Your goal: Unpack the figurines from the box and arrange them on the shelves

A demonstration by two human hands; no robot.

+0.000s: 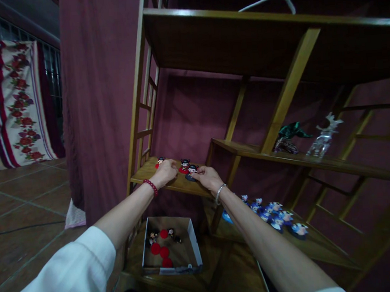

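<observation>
On the left part of a wooden shelf [184, 186] stand small dark-haired figurines. My right hand [209, 178] pinches the dark-based figurine [192, 171] at its side, close to the shelf's front edge. Just behind it is a red-based figurine [185, 165]. Over the shelf to the left, my left hand [166, 172] has its fingers bent together; whatever lies between them is too small to make out. Another red-based figurine [160, 161] stands behind that hand, partly covered by it.
Below, an open box [197, 249] holds red discs and several small figurines. Blue and white figurines [274, 214] crowd a lower shelf at the right. A clear ornament [324, 138] and a green one [291, 130] stand higher up. Shelf posts rise between the compartments.
</observation>
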